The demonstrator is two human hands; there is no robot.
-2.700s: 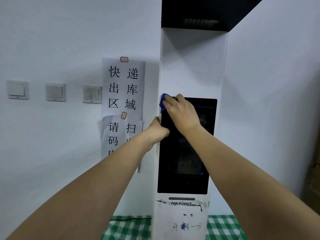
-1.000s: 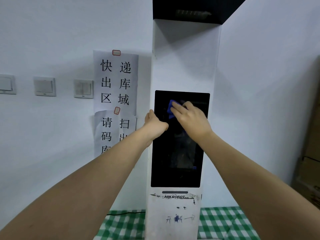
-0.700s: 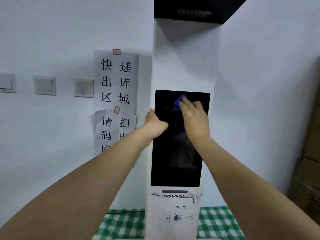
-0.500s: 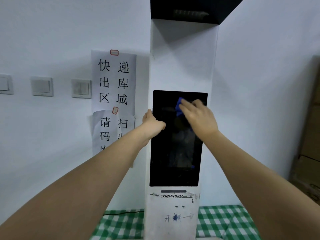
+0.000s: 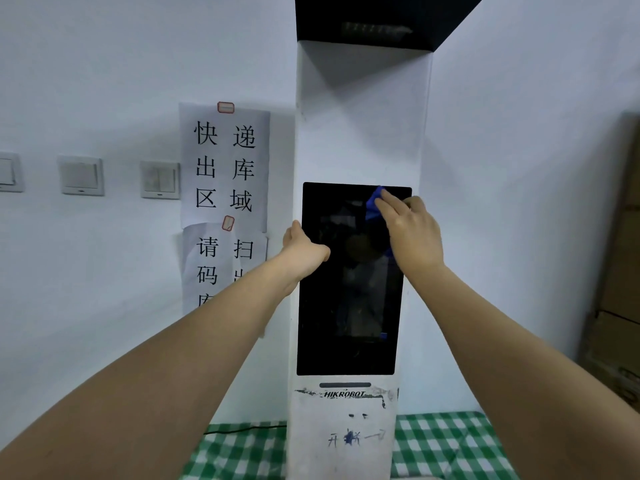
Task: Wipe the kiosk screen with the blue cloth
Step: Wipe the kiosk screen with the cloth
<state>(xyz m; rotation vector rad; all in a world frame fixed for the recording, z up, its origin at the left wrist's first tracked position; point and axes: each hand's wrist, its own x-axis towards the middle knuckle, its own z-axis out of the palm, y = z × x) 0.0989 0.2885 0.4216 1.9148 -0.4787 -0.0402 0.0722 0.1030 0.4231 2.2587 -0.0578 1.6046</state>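
A tall white kiosk stands against the wall, with a dark screen set in its front. My right hand lies flat on the screen's upper right corner, fingers extended, and presses the blue cloth against the glass. Only a bit of the cloth shows past my fingertips and under my palm. My left hand grips the kiosk's left edge level with the upper screen, its thumb across the front and its fingers hidden round the side.
Two paper signs hang on the wall left of the kiosk, with light switches further left. A green checked tablecloth lies at the kiosk's base, a black cable on it. Cardboard boxes stand at right.
My right hand has slid the blue cloth from the screen's upper left across to its upper right corner. My left hand has kept its hold on the kiosk's edge.
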